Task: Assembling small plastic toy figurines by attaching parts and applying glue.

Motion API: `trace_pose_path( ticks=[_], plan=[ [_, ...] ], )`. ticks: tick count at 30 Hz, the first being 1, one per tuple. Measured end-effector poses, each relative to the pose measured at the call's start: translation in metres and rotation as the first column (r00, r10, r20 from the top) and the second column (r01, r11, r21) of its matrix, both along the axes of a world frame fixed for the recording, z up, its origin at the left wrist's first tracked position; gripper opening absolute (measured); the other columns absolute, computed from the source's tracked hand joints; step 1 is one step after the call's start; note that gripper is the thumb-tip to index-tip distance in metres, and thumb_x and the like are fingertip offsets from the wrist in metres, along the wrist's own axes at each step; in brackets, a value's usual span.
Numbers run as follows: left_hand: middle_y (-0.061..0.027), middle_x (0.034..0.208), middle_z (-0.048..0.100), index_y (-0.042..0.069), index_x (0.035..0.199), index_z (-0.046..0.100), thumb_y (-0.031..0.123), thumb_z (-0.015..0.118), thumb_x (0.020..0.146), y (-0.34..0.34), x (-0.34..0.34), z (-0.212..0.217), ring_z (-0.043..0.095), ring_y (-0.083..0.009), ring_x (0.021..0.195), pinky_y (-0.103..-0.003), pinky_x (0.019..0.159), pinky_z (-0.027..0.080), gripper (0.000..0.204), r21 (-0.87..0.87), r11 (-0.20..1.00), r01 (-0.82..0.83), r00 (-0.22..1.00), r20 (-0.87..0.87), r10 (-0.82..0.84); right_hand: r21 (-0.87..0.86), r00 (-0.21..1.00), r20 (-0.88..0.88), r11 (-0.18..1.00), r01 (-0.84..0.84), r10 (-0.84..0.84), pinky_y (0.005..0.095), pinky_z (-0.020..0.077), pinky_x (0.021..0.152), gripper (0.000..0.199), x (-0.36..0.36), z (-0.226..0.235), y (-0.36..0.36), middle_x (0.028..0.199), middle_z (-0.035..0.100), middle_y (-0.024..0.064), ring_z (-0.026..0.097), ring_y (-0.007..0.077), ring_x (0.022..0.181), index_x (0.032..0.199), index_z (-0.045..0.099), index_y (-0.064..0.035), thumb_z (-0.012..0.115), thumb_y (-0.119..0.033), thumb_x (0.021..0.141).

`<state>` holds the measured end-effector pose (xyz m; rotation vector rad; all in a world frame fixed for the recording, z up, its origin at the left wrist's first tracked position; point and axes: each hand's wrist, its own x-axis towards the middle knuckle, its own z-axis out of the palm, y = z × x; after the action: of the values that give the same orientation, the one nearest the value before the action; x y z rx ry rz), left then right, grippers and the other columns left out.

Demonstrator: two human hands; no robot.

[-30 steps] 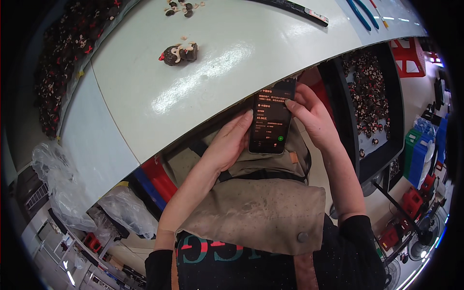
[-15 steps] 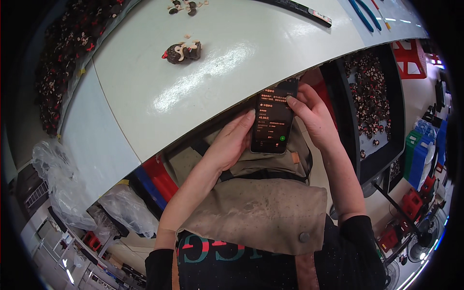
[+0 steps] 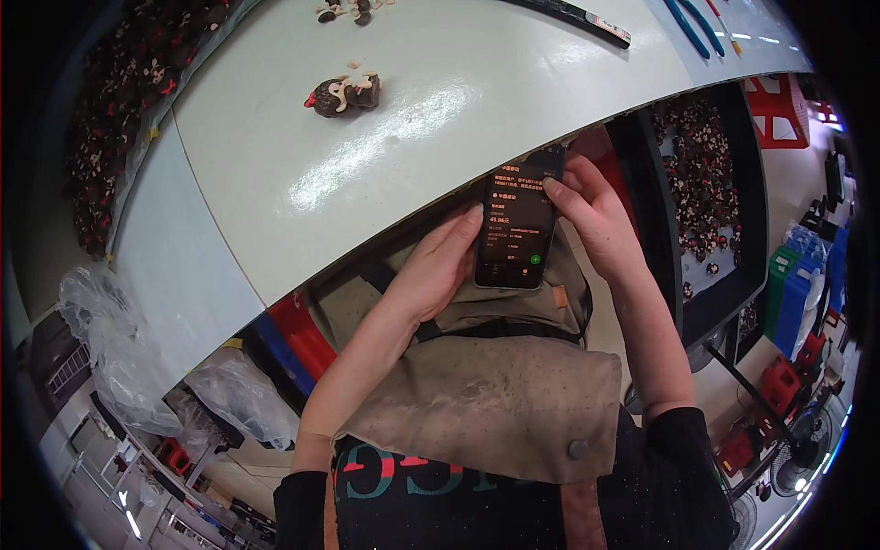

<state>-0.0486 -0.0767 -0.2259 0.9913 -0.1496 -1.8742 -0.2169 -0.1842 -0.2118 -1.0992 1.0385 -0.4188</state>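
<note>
Phone (image 3: pixel 519 225) gripped between two bare hands, just below the near edge of a white table (image 3: pixel 247 202) and above a lap draped in brown cloth (image 3: pixel 495 394). Left hand (image 3: pixel 440 261) curled around the left side, thumb lying along the edge, fingers mostly hidden beneath; right hand (image 3: pixel 596 215) closed on the upper right side, thumb over the margin of the glass, fingers folded behind. Done so far: phone in hand, screen lit, rows of pale text on a dark ground, round green button (image 3: pixel 535 259) near the bottom. Reading, by all appearances, in mid-course, with no visible clue to how much remains. Long axis running near to far, top end pointing away from the body and leaning slightly right, close to the table's edge, contact there impossible to tell; screen facing up toward the head.

On the table, well apart from both hands, a brown and cream figurine (image 3: pixel 344 95), lying down, red-trimmed head to the left; farther off, small loose pieces (image 3: pixel 362 16). At far right, a black bar (image 3: pixel 568 20) and blue handles (image 3: pixel 694 27) beside a thin red tool (image 3: pixel 722 26). Heap of similar figures (image 3: pixel 137 110) at left; more in a black tray (image 3: pixel 726 304) at right.
</note>
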Motion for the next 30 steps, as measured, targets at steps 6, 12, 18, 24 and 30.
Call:
trace_pose_path(
  ticks=[6, 12, 18, 24, 30],
  plan=[
    [-0.0071, 0.117, 0.056, 0.002, 0.127, 0.044, 0.034, 0.033, 0.099, 0.0005, 0.0009, -0.0006, 0.057, -0.0133, 0.103, -0.029, 0.088, 0.048, 0.043, 0.006, 1.0, 0.004, 1.0, 0.002, -0.004, -0.002, 1.0, -0.004, 1.0, -0.005, 0.005, 0.0253, 0.0407, 0.083, 0.036, 0.0013, 0.0019, -0.0002, 0.101, 0.06, 0.0076, 0.054, 0.0119, 0.094, 0.114, 0.047, 0.0018, 0.057, -0.02, 0.087],
    [-0.0066, 0.116, 0.056, 0.003, 0.127, 0.044, 0.033, 0.032, 0.1, 0.0013, 0.0024, 0.0002, 0.057, -0.0128, 0.102, -0.029, 0.087, 0.048, 0.043, -0.009, 1.0, 0.004, 1.0, -0.002, -0.004, -0.009, 1.0, -0.007, 1.0, -0.009, 0.009, 0.0254, 0.0406, 0.086, 0.036, 0.0031, 0.0027, 0.0008, 0.103, 0.059, 0.0079, 0.054, 0.0126, 0.097, 0.115, 0.047, 0.0021, 0.058, -0.018, 0.087],
    [-0.0057, 0.116, 0.056, 0.003, 0.127, 0.045, 0.033, 0.033, 0.1, 0.0021, 0.0032, -0.0013, 0.057, -0.0121, 0.102, -0.028, 0.087, 0.048, 0.042, -0.008, 1.0, 0.001, 1.0, -0.01, -0.001, 0.005, 0.999, 0.032, 1.0, 0.001, -0.001, 0.0255, 0.0405, 0.088, 0.035, 0.0049, 0.0018, 0.0019, 0.105, 0.059, 0.0082, 0.054, 0.0129, 0.099, 0.115, 0.047, 0.0018, 0.058, -0.015, 0.087],
    [-0.005, 0.116, 0.056, 0.004, 0.127, 0.045, 0.033, 0.033, 0.099, 0.0023, 0.0026, -0.0006, 0.056, -0.0116, 0.102, -0.028, 0.086, 0.048, 0.042, -0.006, 1.0, -0.001, 1.0, 0.002, 0.001, 0.006, 1.0, 0.004, 1.0, -0.003, 0.003, 0.0252, 0.0409, 0.085, 0.034, 0.0023, 0.0002, 0.0014, 0.103, 0.06, 0.0072, 0.054, 0.012, 0.097, 0.114, 0.049, 0.0009, 0.058, -0.018, 0.088],
    [-0.007, 0.12, 0.054, 0.003, 0.13, 0.041, 0.033, 0.033, 0.099, 0.0031, 0.0032, -0.0032, 0.054, -0.0148, 0.108, -0.032, 0.091, 0.046, 0.044, -0.022, 1.0, 0.018, 1.0, 0.006, -0.018, 0.004, 1.0, 0.005, 1.0, 0.006, -0.006, 0.0247, 0.0409, 0.082, 0.035, 0.0025, 0.0022, 0.0024, 0.101, 0.06, 0.0065, 0.054, 0.0112, 0.094, 0.115, 0.049, 0.0003, 0.056, -0.023, 0.089]
  ],
)
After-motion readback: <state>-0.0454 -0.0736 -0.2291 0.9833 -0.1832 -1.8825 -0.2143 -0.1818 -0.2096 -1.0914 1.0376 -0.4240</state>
